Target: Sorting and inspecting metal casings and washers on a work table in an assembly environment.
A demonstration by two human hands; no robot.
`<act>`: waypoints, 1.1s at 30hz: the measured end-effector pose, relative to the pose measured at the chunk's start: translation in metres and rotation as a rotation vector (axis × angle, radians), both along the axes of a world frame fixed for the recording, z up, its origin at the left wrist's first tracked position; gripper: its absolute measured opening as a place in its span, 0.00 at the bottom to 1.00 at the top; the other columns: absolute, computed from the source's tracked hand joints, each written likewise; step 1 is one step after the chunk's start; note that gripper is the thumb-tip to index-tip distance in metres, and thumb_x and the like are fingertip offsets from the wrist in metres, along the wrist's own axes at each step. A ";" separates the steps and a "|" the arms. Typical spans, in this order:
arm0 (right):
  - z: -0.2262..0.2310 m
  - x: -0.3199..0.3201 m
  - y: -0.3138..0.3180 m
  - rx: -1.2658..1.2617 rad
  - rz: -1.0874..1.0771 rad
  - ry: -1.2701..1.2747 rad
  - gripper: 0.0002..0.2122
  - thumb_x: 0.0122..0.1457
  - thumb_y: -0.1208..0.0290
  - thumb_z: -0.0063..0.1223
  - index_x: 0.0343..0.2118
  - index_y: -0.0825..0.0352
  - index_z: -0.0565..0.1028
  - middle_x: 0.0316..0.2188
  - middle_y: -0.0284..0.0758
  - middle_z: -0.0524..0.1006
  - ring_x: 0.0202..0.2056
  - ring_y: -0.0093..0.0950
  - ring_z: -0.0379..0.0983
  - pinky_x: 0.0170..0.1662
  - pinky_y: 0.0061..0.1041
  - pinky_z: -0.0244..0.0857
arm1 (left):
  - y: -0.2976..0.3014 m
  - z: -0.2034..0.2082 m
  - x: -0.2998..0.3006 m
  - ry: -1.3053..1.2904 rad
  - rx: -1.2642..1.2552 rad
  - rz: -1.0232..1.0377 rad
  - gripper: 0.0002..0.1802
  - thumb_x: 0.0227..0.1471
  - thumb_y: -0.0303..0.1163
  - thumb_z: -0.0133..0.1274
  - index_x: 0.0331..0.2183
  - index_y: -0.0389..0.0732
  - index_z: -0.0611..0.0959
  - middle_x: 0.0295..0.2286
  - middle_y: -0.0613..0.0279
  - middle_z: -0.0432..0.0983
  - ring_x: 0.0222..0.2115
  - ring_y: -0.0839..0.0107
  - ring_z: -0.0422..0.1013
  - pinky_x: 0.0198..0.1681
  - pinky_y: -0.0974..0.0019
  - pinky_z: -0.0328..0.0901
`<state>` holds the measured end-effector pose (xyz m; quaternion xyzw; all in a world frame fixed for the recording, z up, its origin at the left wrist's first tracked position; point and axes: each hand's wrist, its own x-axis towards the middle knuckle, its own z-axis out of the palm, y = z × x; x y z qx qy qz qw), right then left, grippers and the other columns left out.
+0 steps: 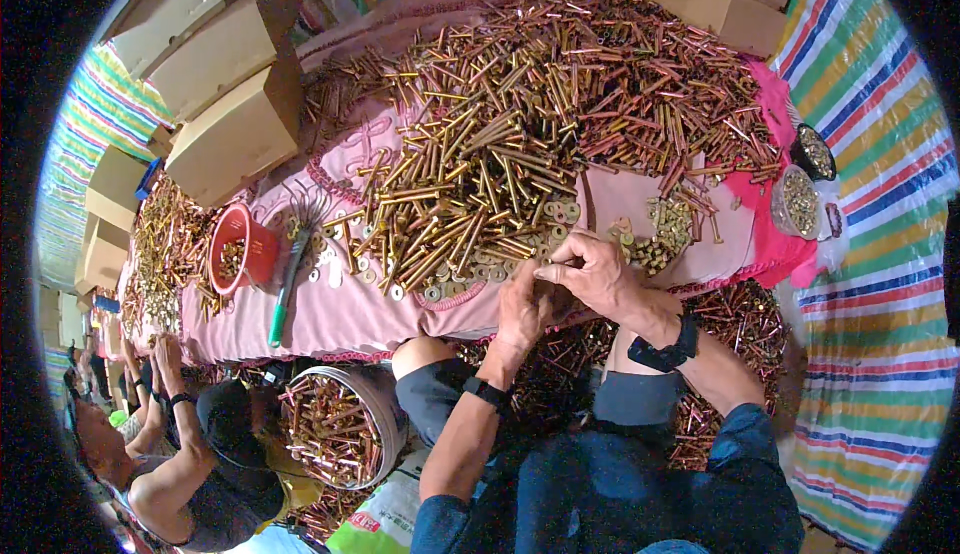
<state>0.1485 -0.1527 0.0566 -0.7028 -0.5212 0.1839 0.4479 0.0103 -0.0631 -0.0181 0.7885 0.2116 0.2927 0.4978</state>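
Note:
At the near edge of the pink cloth (330, 324), my two hands meet close together. My left hand (525, 306) is closed, its fingers curled beside my right. My right hand (598, 274) is closed in a pinch; whatever either holds is too small or hidden to make out. Just beyond them lies a heap of long brass-coloured bolts (470, 194), with flat washers (455, 289) scattered along its near side. Right of my right hand sits a small pile of nuts (655, 249). A larger heap of reddish bolts (640, 84) spreads behind.
A hand rake with green handle (276, 322) and a red plastic basket (258, 254) are on the left. A white bucket of bolts (385, 424) stands below the edge. Cardboard boxes (235, 139) are stacked far left. Bowls (797, 204) sit right. A co-worker (165, 484) works at left.

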 end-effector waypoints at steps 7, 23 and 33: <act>-0.008 0.000 0.007 0.175 0.054 -0.220 0.16 0.49 0.65 0.72 0.35 0.69 0.78 0.27 0.39 0.76 0.27 0.36 0.76 0.32 0.30 0.70 | 0.001 -0.007 0.002 -0.089 0.047 -0.007 0.19 0.43 0.18 0.48 0.41 0.37 0.77 0.28 0.44 0.73 0.29 0.41 0.71 0.32 0.53 0.66; 0.006 -0.008 -0.003 0.000 -0.001 -0.251 0.14 0.50 0.65 0.69 0.30 0.69 0.77 0.29 0.39 0.76 0.31 0.38 0.76 0.34 0.34 0.69 | -0.001 -0.003 -0.003 -0.020 0.051 0.040 0.09 0.47 0.23 0.54 0.33 0.36 0.73 0.26 0.45 0.70 0.29 0.41 0.70 0.31 0.50 0.64; 0.004 -0.010 -0.010 0.098 0.032 -0.200 0.17 0.51 0.59 0.68 0.30 0.68 0.75 0.29 0.40 0.76 0.31 0.41 0.76 0.33 0.36 0.70 | -0.005 0.002 -0.004 -0.032 0.138 -0.003 0.10 0.48 0.28 0.57 0.34 0.37 0.77 0.26 0.47 0.72 0.29 0.43 0.71 0.33 0.50 0.65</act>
